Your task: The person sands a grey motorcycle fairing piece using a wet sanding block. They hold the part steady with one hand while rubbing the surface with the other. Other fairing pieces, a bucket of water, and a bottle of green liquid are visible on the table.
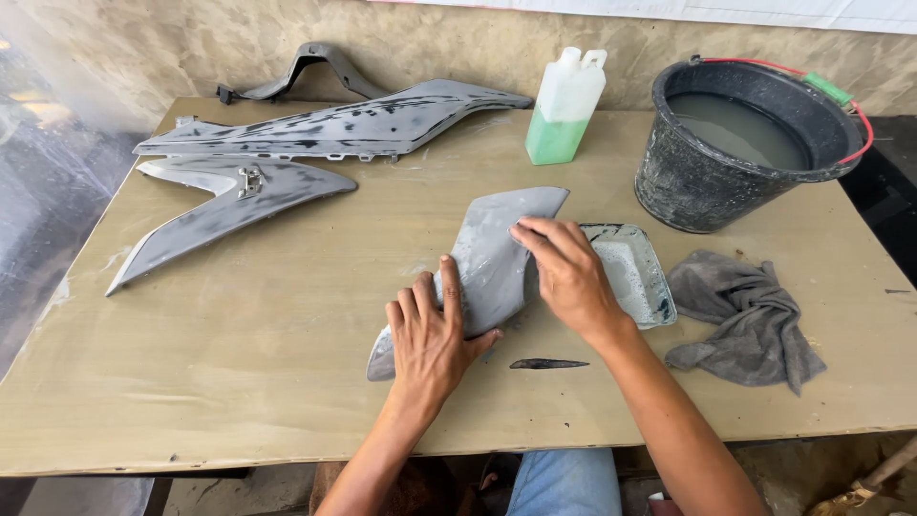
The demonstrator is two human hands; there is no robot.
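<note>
Head view: both my hands rest on a grey panel (pixel 492 263) at the middle of the table (pixel 239 382).
Left hand (pixel 430 334): flat, fingers spread, pinning the panel's lower end; no closed grasp.
Right hand (pixel 568 272): fingers extended, pressed on the upper half; whether anything sits under them, I cannot tell.
Step, judged: rubbing down the surface, wet.
Next move, judged: calls for steady pressure and a firm left-hand brace.
Long axis: diagonal, from near-left to far-right.
Pointing: tapered tip toward the bottle (pixel 565 105).
Nearby: shallow tray (pixel 640 277) just right, rag (pixel 750 320), water bucket (pixel 745 143).
</note>
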